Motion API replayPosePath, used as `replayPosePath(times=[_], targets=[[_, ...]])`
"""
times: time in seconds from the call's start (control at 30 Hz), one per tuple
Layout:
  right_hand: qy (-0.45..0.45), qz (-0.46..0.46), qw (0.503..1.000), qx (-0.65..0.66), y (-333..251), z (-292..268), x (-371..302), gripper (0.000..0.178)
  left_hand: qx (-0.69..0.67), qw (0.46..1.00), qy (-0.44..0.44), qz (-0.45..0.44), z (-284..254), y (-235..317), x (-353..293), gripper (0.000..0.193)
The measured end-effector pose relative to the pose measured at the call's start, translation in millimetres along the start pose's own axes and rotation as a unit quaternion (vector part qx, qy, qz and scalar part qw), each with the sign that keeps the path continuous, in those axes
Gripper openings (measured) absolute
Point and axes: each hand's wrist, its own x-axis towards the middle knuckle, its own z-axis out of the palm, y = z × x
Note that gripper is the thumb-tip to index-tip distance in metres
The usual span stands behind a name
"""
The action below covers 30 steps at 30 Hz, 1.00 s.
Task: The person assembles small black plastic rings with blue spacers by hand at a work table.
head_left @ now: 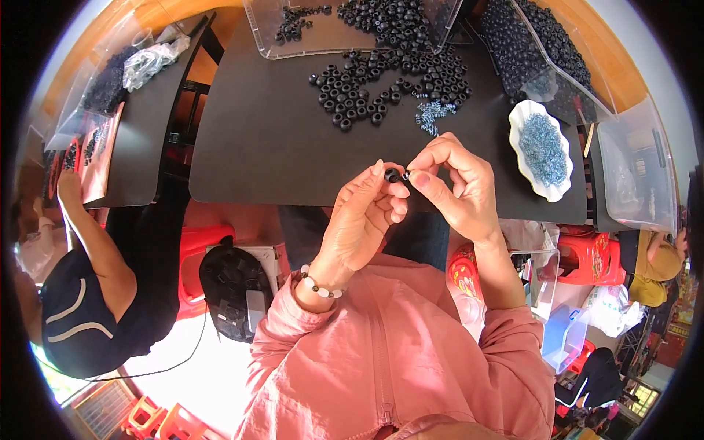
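Note:
Between the fingertips of my left hand (367,209) is a round black bead (393,175), held just over the table's near edge. My right hand (458,183) pinches a small shiny piece (405,176) against the bead's right side; it is too small to tell whether it sits in the hole. Beyond my hands, loose black beads (348,95) spread over the dark table (249,125). A little heap of blue-grey tube-shaped pieces (431,116) lies beside them. To the right, a white scalloped dish (518,139) holds many more small bluish pieces.
Clear plastic bins of black beads stand at the back (293,53) and the far right (543,55). An open clear bin (638,176) is at the right edge. On the left, another person's arm (95,235) reaches to a neighbouring table. A black backpack (235,293) sits below.

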Motion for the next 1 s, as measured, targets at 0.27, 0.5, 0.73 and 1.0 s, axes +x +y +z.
replayPosePath(times=[0.27, 0.5, 0.73, 1.0], targets=[[0.066, -0.061, 0.995, -0.049, -5, 3, 2, 0.007, 0.013, 0.998, 0.058, -0.009, 3, 1, -4, 0.026], [0.077, -0.144, 0.977, -0.136, -12, 3, 5, 0.006, 0.013, 0.999, 0.043, 0.002, 8, 0, -6, 0.027], [0.043, -0.154, 0.960, -0.232, -16, 7, 6, 0.016, 0.094, 0.993, 0.054, 0.053, 13, -2, -5, 0.028], [0.022, -0.140, 0.964, -0.226, -11, 12, 5, 0.016, 0.190, 0.973, 0.080, 0.099, 12, -5, -6, 0.031]])
